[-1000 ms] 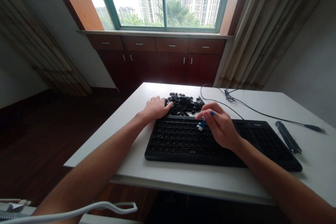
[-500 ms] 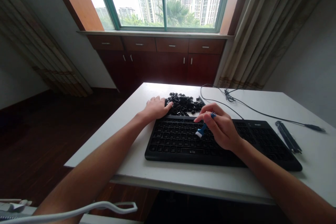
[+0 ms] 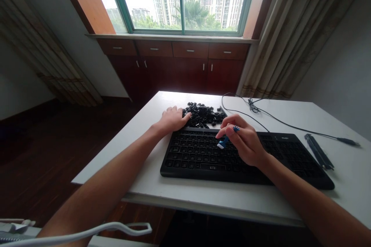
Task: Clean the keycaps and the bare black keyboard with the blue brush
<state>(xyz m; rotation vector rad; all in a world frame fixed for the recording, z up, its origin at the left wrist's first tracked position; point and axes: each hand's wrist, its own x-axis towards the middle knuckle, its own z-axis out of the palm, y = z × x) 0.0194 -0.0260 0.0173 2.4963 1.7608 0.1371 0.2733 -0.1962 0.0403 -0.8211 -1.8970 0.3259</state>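
Blue brush [image 3: 222,144] bristles sit slightly nearer the black keyboard [image 3: 193,156]'s front edge than a second ago, the right hand [image 3: 245,141]'s grip pinching the handle. Spread flat, the left hand [image 3: 173,119] rests on the counter [image 3: 162,102] beside piled keycaps [image 3: 202,115].

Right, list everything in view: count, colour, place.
Table: one, white, centre
Keyboard: one, black, on the table
Keycaps: many, black, beyond the keyboard
Brush: one, blue and white, over the keyboard
Cable: one, black, beyond the keyboard
Strip: apparently one, dark, right of the keyboard
Window: one, green frame, back
Buildings: several, pale, outside
Trees: several, green, outside
Cabinets: one bank, maroon, below the window
Curtains: two, beige, flanking the window
Walls: two, grey, both sides
Floor: one, dark brown, left
Bent piece: one, white, bottom left
Left hand: one, bare, beside the keycaps
Right hand: one, bare, holding the brush
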